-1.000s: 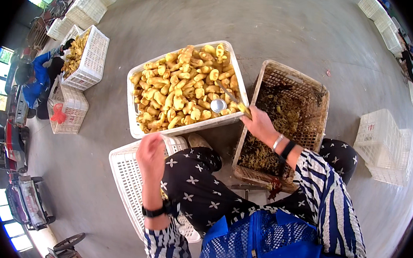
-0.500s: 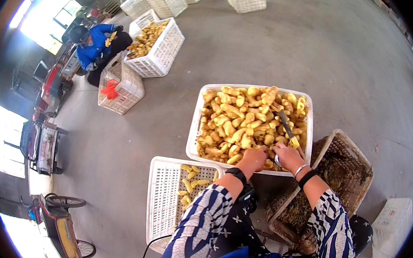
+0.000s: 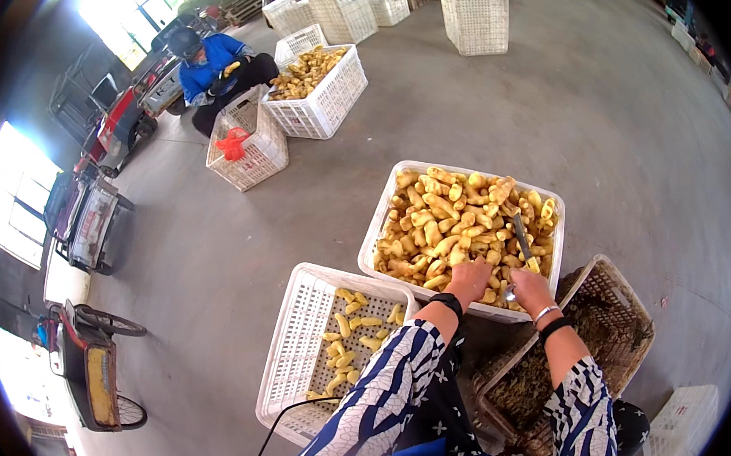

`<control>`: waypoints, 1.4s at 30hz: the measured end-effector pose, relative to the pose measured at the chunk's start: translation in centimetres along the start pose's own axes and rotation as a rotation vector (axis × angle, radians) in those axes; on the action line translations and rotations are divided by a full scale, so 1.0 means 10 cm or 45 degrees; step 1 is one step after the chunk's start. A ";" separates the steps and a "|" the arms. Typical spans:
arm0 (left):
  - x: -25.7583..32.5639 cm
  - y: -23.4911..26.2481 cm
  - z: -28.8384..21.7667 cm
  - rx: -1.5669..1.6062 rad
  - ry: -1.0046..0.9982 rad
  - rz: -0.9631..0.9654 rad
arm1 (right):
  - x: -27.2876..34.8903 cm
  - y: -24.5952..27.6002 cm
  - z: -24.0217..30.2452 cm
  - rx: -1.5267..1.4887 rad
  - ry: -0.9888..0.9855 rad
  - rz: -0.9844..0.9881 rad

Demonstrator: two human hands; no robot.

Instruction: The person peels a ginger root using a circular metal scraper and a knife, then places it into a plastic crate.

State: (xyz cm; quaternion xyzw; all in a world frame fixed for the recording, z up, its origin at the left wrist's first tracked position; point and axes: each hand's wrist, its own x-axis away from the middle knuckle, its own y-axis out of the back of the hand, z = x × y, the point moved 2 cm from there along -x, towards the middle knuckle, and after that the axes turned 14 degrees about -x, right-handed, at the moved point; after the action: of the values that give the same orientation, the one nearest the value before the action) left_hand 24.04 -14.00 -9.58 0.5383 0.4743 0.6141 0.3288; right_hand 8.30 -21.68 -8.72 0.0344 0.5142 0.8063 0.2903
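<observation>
A white plastic crate (image 3: 383, 221) in front of me is heaped with yellow ginger roots (image 3: 450, 225). My left hand (image 3: 469, 278) reaches into its near edge and closes on a ginger root. My right hand (image 3: 531, 289) is beside it, gripping a knife (image 3: 522, 237) whose blade points up over the pile. A second white crate (image 3: 293, 350) at my lower left holds several trimmed ginger pieces (image 3: 354, 329). A brown wicker basket (image 3: 623, 305) with dark scraps stands to my right.
Another person in blue (image 3: 212, 56) crouches at the far left beside a white crate of ginger (image 3: 319, 98) and a smaller crate with a red object (image 3: 244, 147). Stacked empty crates (image 3: 474, 15) stand at the back. Parked tricycles (image 3: 85, 352) line the left wall. A white crate (image 3: 682, 428) sits at lower right.
My view has swung left and the far worker is now in fuller view. My left hand moved from my knee to the ginger crate, close beside my right hand with the knife.
</observation>
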 end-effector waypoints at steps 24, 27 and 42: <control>2.42 0.48 -1.89 2.708 -0.129 0.418 | 2.40 1.81 1.17 -1.772 -0.778 -0.669; 2.55 0.48 -2.03 2.651 -0.093 0.417 | 2.59 1.92 1.27 -1.703 -0.808 -0.673; 2.59 -0.15 -2.46 1.909 -0.440 -0.155 | 3.13 1.61 1.32 -1.166 -0.670 -0.586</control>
State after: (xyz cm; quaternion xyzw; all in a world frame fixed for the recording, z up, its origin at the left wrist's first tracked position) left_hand -5.35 4.62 -1.25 0.6785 0.7341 0.0169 -0.0211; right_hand -19.98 -0.11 3.56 -0.0082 0.0172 0.8271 0.5617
